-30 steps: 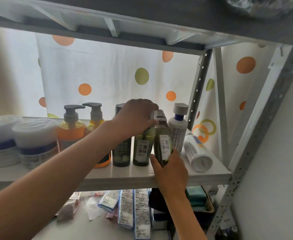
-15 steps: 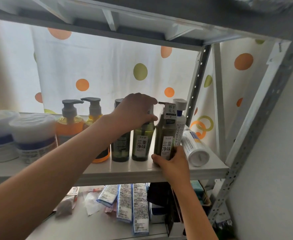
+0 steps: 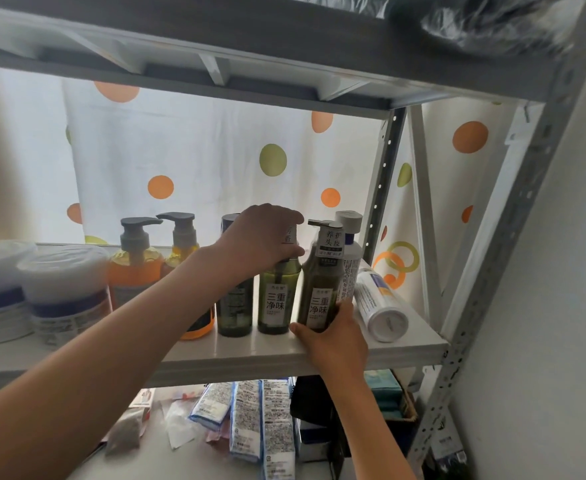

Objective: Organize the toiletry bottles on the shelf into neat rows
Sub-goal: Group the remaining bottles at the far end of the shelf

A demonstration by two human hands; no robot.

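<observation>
- Since a second ago, the rightmost green bottle (image 3: pixel 320 289) has gone from tilted, with its base lifted, to upright on the shelf (image 3: pixel 250 355); the white bottle behind it is now largely hidden.
- Right hand (image 3: pixel 336 337) wraps the base of this green bottle, thumb at front left, fingers around its right side.
- Left hand (image 3: pixel 262 239) is closed over the pump top of the neighbouring green bottle (image 3: pixel 277 299), which stands upright just left of the first; a narrow gap separates the two.
- Dark bottle (image 3: pixel 234 306) stands just left of those, partly behind the left forearm.
- Two orange pump bottles (image 3: pixel 134 271) stand further left, one partly behind the other.
- Two white tubs (image 3: pixel 64 292) with blue bands sit at the left end of the shelf.
- White upright bottle (image 3: pixel 350 258) stands behind the right-hand green bottle.
- White cylinder (image 3: pixel 381 306) lies on its side at the right end, base facing the camera.
- Spotted curtain (image 3: pixel 198 161) hangs behind the shelf.
- Packets (image 3: pixel 260 420) lie on the level below.
</observation>
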